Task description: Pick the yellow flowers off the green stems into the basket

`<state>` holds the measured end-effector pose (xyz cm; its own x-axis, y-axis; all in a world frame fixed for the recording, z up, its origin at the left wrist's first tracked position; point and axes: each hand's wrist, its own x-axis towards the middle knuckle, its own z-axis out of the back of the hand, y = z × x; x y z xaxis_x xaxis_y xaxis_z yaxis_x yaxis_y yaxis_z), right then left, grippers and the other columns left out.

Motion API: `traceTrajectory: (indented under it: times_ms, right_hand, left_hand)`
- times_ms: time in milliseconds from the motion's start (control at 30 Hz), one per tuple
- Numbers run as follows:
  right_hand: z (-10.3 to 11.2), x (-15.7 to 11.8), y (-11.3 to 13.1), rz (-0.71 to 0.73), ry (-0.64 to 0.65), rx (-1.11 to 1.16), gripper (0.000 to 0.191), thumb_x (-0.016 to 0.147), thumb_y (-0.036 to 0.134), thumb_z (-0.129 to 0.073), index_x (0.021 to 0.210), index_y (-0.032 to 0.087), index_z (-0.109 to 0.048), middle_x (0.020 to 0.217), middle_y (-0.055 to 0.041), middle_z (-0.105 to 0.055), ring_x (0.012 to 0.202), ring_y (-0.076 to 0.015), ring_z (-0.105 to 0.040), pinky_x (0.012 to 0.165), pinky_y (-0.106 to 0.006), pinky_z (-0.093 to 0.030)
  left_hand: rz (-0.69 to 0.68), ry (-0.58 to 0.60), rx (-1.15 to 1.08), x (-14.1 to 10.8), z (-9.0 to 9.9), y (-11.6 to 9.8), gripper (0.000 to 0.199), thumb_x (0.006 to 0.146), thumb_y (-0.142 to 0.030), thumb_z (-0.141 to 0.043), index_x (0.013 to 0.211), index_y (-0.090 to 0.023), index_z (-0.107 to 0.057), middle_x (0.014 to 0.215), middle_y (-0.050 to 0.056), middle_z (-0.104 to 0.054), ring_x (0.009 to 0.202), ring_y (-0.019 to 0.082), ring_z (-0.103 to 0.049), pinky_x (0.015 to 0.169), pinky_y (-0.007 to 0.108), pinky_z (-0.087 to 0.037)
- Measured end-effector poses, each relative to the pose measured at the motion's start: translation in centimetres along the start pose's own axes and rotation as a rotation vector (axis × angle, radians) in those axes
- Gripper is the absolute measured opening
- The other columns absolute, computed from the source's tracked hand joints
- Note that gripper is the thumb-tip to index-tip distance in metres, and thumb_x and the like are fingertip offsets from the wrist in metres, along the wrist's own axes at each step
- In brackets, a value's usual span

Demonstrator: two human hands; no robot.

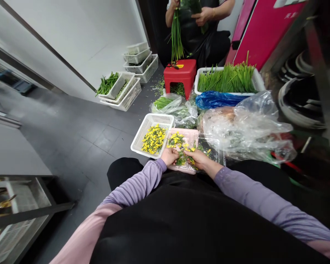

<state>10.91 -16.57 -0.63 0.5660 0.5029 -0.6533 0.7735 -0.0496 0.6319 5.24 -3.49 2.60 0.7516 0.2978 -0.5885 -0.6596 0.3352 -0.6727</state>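
Note:
My left hand (169, 156) is closed in a pinch over the pink foam tray (191, 133), on its left side; what its fingertips hold is too small to make out. Opposite it, my right hand (198, 158) has thumb and fingers closed on yellow flowers (191, 149) with green stems. More yellow flowers (176, 139) lie in the tray's far left part. A white perforated basket (136, 145) stands just left of the tray, with a heap of yellow flowers (154, 138) in it. Clear plastic packaging (217, 146) extends right of the tray.
Plastic bags (244, 128) of produce and a blue bag (218, 99) lie to the right. Behind them stand a basket of green stalks (227, 79) and a red stool (180, 75). A co-worker (206, 16) holds long green stalks. White baskets (123, 95) line the wall.

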Motion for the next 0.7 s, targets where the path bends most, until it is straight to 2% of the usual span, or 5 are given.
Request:
traceTrajectory:
  times_ms: [267, 433, 567, 633, 700]
  right_hand:
    - [-0.4, 0.3, 0.4, 0.151, 0.085, -0.044, 0.021, 0.056, 0.026, -0.071, 0.066, 0.014, -0.057, 0.055, 0.0002, -0.055, 0.043, -0.0069, -0.044, 0.036, -0.018, -0.032]
    - [-0.2, 0.1, 1.1, 0.259, 0.053, -0.113, 0.027, 0.056, 0.030, -0.070, 0.072, 0.012, -0.060, 0.062, -0.0005, -0.057, 0.047, -0.0078, -0.046, 0.038, -0.019, -0.032]
    - [0.0, 0.0, 1.5, 0.289, 0.008, -0.134, 0.028, 0.056, 0.031, -0.070, 0.073, 0.013, -0.059, 0.061, 0.0010, -0.056, 0.048, -0.0080, -0.046, 0.040, -0.020, -0.033]
    - [0.1, 0.1, 1.4, 0.276, 0.035, -0.152, 0.029, 0.056, 0.033, -0.070, 0.074, 0.013, -0.059, 0.061, 0.0007, -0.057, 0.048, -0.0087, -0.047, 0.041, -0.020, -0.033]
    - [0.2, 0.1, 1.3, 0.269, 0.056, -0.183, 0.030, 0.056, 0.034, -0.069, 0.075, 0.013, -0.059, 0.062, 0.0003, -0.058, 0.048, -0.0090, -0.047, 0.042, -0.021, -0.034]
  left_hand:
    - [0.004, 0.124, -0.270, -2.0, 0.7, -0.4, 0.012, 0.077, -0.015, -0.048, 0.087, -0.012, -0.053, 0.037, -0.010, -0.037, 0.029, 0.003, -0.034, 0.034, 0.013, -0.028]
    - [0.028, 0.254, -0.225, -1.8, 0.7, -0.2, 0.013, 0.074, -0.014, -0.053, 0.086, -0.011, -0.055, 0.036, -0.009, -0.040, 0.029, 0.003, -0.035, 0.035, 0.014, -0.032]
    - [0.162, 0.189, -0.329, -1.2, 0.8, -0.1, 0.007, 0.079, -0.015, -0.049, 0.077, -0.011, -0.054, 0.037, -0.008, -0.041, 0.031, 0.003, -0.038, 0.037, 0.015, -0.037]
    - [0.165, 0.170, -0.490, -0.8, 1.1, -0.1, 0.010, 0.079, -0.018, -0.049, 0.074, -0.010, -0.052, 0.041, -0.006, -0.044, 0.034, 0.002, -0.041, 0.038, 0.014, -0.038]
    - [0.124, 0.228, -0.599, -0.6, 1.4, -0.3, 0.011, 0.076, -0.019, -0.055, 0.073, -0.010, -0.053, 0.046, -0.005, -0.048, 0.036, 0.002, -0.044, 0.038, 0.014, -0.038]
